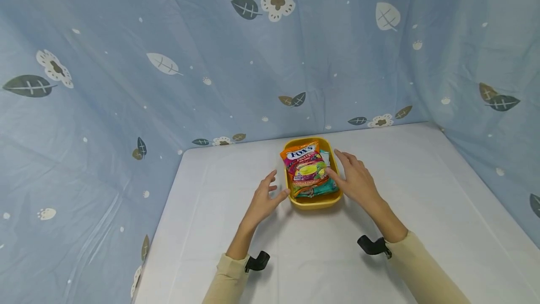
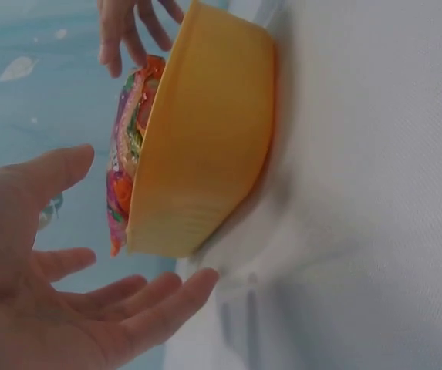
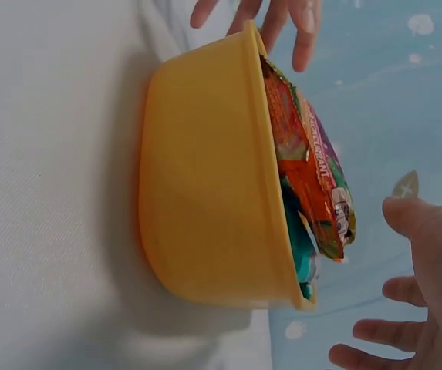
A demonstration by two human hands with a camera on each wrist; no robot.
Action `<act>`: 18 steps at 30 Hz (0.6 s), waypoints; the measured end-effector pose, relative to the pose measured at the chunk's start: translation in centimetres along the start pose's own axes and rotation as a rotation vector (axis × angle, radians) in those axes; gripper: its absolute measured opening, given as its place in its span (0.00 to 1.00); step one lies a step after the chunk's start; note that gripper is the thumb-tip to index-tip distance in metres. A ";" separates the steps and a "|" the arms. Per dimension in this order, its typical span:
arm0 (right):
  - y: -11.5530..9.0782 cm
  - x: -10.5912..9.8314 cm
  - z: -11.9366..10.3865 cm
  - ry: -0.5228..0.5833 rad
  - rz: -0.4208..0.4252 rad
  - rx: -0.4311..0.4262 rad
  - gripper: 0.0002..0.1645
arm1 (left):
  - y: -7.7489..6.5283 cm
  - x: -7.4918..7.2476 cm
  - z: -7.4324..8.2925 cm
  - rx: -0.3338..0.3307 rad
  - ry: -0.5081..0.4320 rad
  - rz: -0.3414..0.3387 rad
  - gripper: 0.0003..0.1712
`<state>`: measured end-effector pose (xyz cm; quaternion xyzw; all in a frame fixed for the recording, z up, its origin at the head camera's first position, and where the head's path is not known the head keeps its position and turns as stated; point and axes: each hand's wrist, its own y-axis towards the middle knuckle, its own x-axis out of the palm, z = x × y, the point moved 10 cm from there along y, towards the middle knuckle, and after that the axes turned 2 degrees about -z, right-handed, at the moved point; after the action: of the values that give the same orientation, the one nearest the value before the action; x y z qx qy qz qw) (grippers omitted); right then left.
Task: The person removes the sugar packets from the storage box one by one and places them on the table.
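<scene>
A yellow plastic basin (image 1: 315, 205) stands on the table, holding candy bags. On top lies an orange and purple Fox's Fruits candy bag (image 1: 306, 165), with a teal packet (image 1: 325, 187) partly hidden beneath it. My left hand (image 1: 262, 201) is at the basin's left side, fingers spread and apart from its wall in the left wrist view. On the other side, my right hand (image 1: 357, 178) has its fingers spread near the right rim. The right wrist view shows a gap between that hand and the basin (image 3: 205, 177). Neither hand holds anything.
The basin rests on a white-covered table (image 1: 219, 191), toward its far edge. A blue curtain (image 1: 236, 60) with leaf and flower prints hangs behind and along the sides. Black wrist mounts (image 1: 258, 261) stick out from both beige sleeves.
</scene>
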<state>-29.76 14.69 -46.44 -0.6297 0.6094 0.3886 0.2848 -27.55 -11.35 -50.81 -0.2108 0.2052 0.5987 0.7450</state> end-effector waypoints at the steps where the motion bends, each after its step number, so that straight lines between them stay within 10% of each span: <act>1: 0.0 0.0 -0.1 -0.001 -0.003 0.001 0.47 | 0.0 0.0 0.0 0.000 -0.004 -0.004 0.48; 18: 0.8 0.6 -1.3 0.056 -0.041 0.001 0.47 | 0.9 1.5 0.1 -0.038 -0.184 -0.103 0.48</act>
<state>-30.44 13.22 -46.16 -0.6525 0.6043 0.3647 0.2757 -28.16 -9.95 -51.61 -0.1793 0.1131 0.5802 0.7864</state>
